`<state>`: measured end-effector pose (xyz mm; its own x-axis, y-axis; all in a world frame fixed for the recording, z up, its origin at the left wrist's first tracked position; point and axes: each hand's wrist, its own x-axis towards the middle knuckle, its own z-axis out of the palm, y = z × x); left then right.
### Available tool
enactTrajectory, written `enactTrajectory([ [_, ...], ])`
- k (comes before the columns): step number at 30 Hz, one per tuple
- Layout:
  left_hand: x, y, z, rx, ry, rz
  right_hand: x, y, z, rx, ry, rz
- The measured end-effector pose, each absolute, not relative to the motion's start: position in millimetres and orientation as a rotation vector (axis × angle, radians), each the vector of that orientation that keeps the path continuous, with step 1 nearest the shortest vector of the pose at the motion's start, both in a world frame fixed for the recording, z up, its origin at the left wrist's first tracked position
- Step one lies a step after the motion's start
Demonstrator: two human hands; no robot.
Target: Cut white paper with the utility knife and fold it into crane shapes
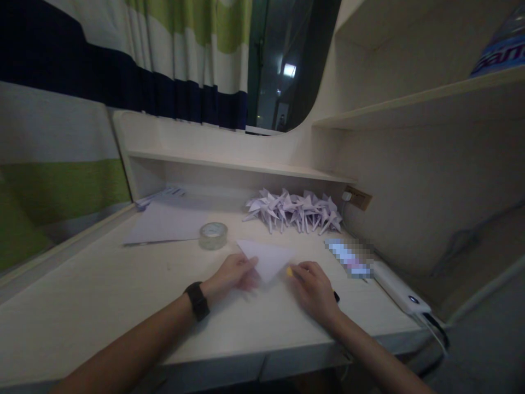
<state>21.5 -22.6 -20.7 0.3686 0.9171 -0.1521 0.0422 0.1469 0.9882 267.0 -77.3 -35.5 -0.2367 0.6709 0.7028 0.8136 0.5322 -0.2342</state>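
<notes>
A white paper folded into a triangle [266, 257] lies on the pale desk [102, 295] in front of me. My left hand [233, 276], with a dark watch on its wrist, grips the paper's left lower edge. At the paper's right corner my right hand [314, 290] presses down on it, fingers curled, with a small yellow thing at the fingertips. A dark pen-like object peeks out from under the right hand.
A pile of folded white paper cranes [293, 210] sits at the back. A roll of clear tape [213, 235] and a stack of sheets [164, 221] lie to the left. A blurred phone [349, 257] and white power bank [400, 290] lie right.
</notes>
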Motion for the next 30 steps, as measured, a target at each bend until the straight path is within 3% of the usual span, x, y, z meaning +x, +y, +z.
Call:
enactTrajectory([
  [30,21.6,-23.7,-20.6,1.342,1.004,0.901,274.0,-78.4,-32.3,-1.304,-1.751,-0.461],
])
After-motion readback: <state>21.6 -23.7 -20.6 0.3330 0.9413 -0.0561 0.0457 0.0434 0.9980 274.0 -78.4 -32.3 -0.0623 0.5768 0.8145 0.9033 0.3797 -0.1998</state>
